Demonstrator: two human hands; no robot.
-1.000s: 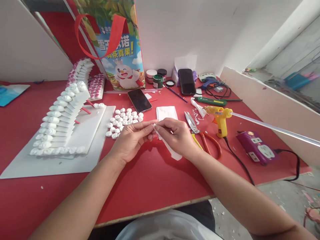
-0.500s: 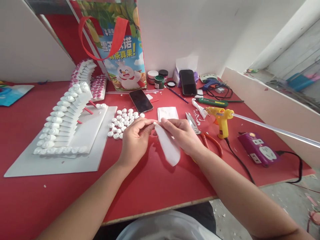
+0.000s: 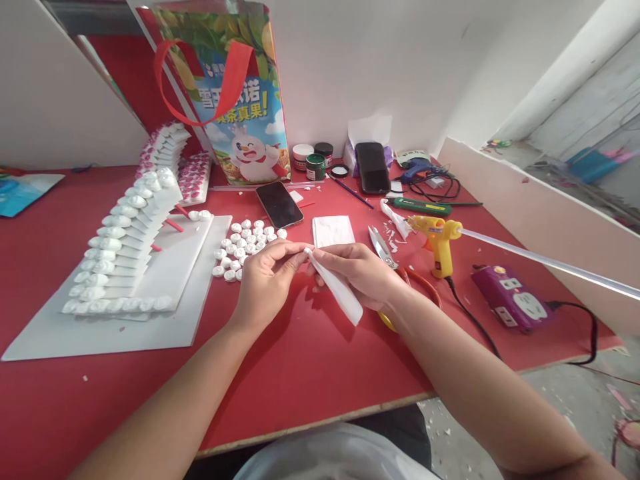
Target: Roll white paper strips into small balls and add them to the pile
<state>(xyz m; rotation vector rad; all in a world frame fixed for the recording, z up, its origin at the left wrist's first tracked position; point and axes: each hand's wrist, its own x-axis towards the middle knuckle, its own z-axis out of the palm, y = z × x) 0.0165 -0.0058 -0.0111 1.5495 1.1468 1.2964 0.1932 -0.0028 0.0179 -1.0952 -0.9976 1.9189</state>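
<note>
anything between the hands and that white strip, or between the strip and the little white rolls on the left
Nothing visible separates the left hand or right hand from the white strip; both hold it near its upper end. Between the strip and the white rolls stands the left hand, just right of the rolls.

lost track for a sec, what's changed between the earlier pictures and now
The right hand moved slightly left, toward the left hand; the white strip, spread wide just before, now looks narrower. Both hands still hold it. The glue gun and phones stayed put.
</note>
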